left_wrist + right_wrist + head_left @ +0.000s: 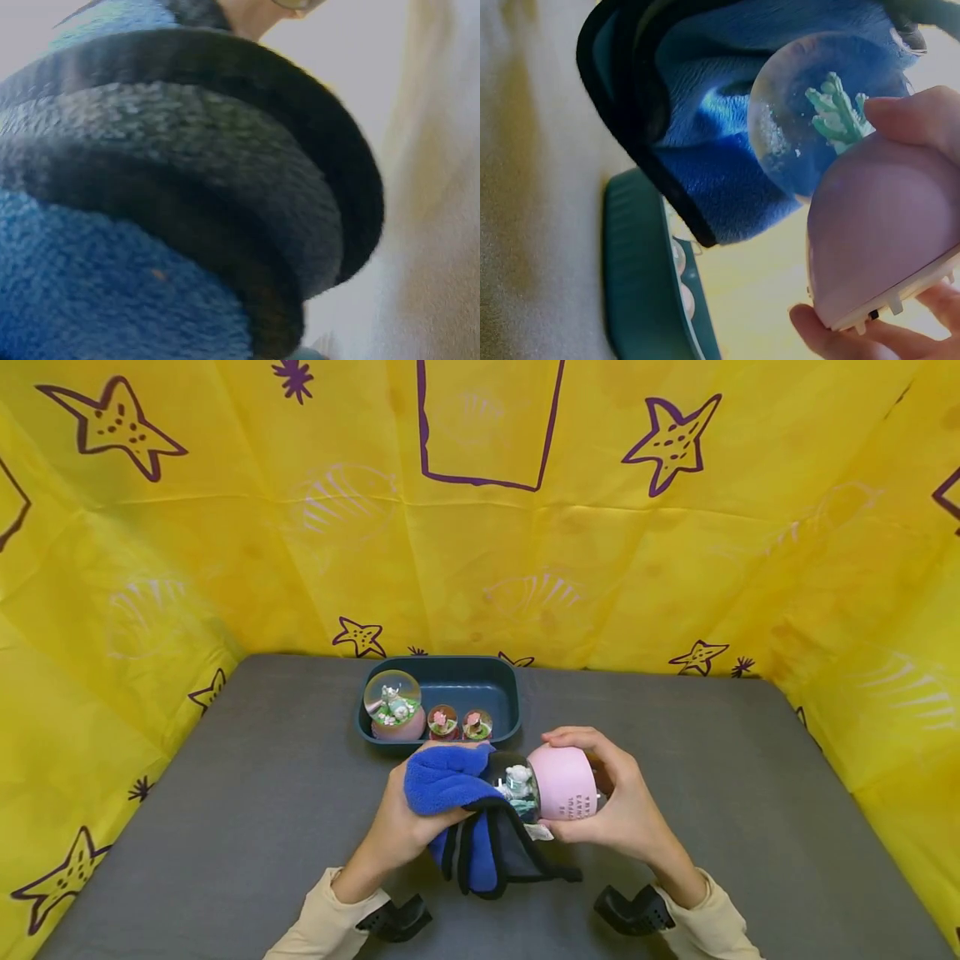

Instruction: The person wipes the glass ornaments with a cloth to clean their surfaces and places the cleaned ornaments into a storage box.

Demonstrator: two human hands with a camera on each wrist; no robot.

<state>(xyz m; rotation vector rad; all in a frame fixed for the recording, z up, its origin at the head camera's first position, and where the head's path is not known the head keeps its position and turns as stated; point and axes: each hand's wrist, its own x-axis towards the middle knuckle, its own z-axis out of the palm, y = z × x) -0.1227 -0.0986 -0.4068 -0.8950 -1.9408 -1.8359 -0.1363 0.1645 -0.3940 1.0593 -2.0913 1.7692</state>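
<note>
My right hand (618, 797) grips the pink base of a snow globe (564, 783), which lies tipped on its side in the air with its glass to the left. Inside the glass is a white figure. A blue cloth (450, 781) with black edging is held in my left hand (408, 822) against the glass ball. In the right wrist view the glass ball (810, 169) shows a green plant-like shape, and the cloth (727, 161) drapes behind it. Folds of the cloth (127, 277) fill most of the left wrist view and hide the left fingers.
Behind the hands stands a dark teal tray (480, 672) on the grey table (300, 760). It holds a larger snow globe (396, 706) with a pink base and two small globes, one (442, 722) beside the other (477, 724). Yellow patterned fabric (480, 552) surrounds the table.
</note>
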